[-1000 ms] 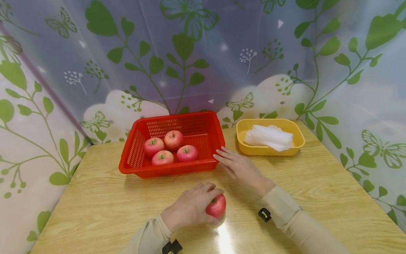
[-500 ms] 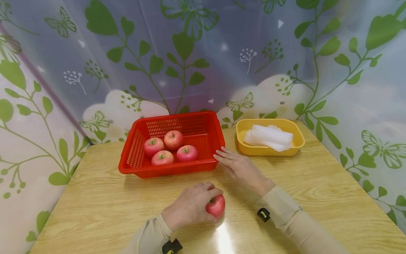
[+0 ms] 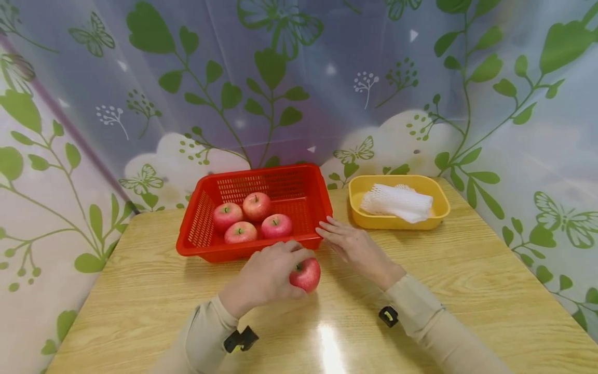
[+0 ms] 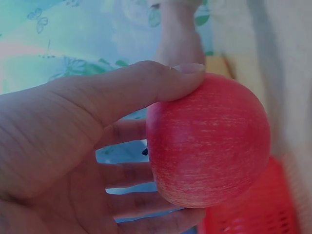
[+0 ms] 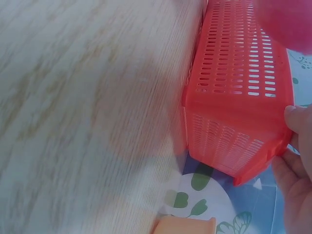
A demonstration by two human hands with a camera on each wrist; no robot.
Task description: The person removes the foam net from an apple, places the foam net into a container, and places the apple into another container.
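My left hand (image 3: 263,275) grips a red apple (image 3: 307,275) just in front of the red basket (image 3: 224,254). In the left wrist view the thumb lies on one side of the apple (image 4: 209,146), with fingers behind it. Several pink-red apples (image 3: 240,232) sit in the basket's left half. At the basket's right front corner, my right hand (image 3: 359,254) holds the rim. The right wrist view shows its thumb (image 5: 295,119) at the corner and its fingers at the side rim; part of this hand lies outside that view.
A yellow tray (image 3: 397,223) with white foam net sleeves (image 3: 397,202) stands right of the basket. Both containers are on a wood-grain table (image 3: 140,306), near its back edge. A leaf-printed cloth (image 3: 299,78) hangs behind and along the sides.
My left hand has raised the apple and moved it toward the basket, slightly left. The right hand stays at the basket's corner, and the basket has not moved.
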